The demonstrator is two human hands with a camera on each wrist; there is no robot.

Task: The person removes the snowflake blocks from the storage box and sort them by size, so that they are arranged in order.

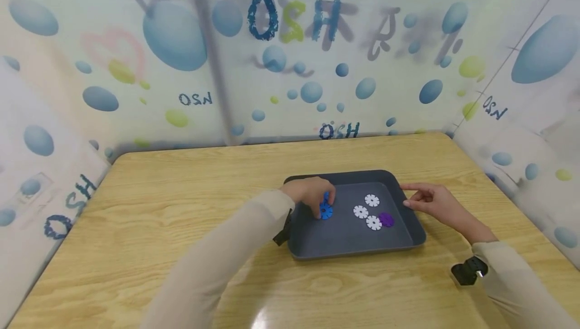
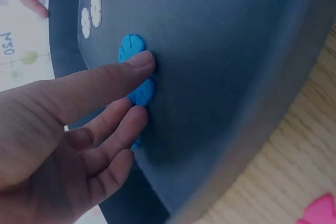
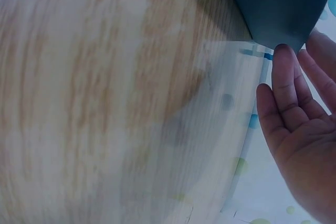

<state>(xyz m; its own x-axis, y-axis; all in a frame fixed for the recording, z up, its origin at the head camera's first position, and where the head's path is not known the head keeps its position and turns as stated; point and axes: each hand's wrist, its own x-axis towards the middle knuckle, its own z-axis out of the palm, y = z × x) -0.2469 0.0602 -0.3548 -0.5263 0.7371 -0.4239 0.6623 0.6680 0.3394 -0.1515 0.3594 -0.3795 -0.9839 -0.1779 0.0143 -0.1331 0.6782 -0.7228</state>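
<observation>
A dark grey tray [image 1: 335, 251] lies on the wooden table, with blue notched discs [image 1: 325, 212] in its left part. My left hand [image 1: 313, 193] reaches over the tray's left rim. Its thumb and fingers lie at either side of a blue disc [image 2: 144, 94] and pinch it, while another blue disc [image 2: 131, 45] shows beyond the thumb. My right hand [image 1: 435, 203] touches the tray's right rim with extended fingers [image 3: 283, 72]. White notched discs [image 1: 360, 212] and a purple one [image 1: 386, 219] lie in the tray's right half, one white disc against the purple.
A pink piece [image 2: 320, 211] rests on the table outside the tray in the left wrist view. The wooden table [image 1: 190, 183] extends around the tray. Behind it hangs a patterned wall covering [image 1: 312, 67]. Black wrist devices [image 1: 468, 270] are on both arms.
</observation>
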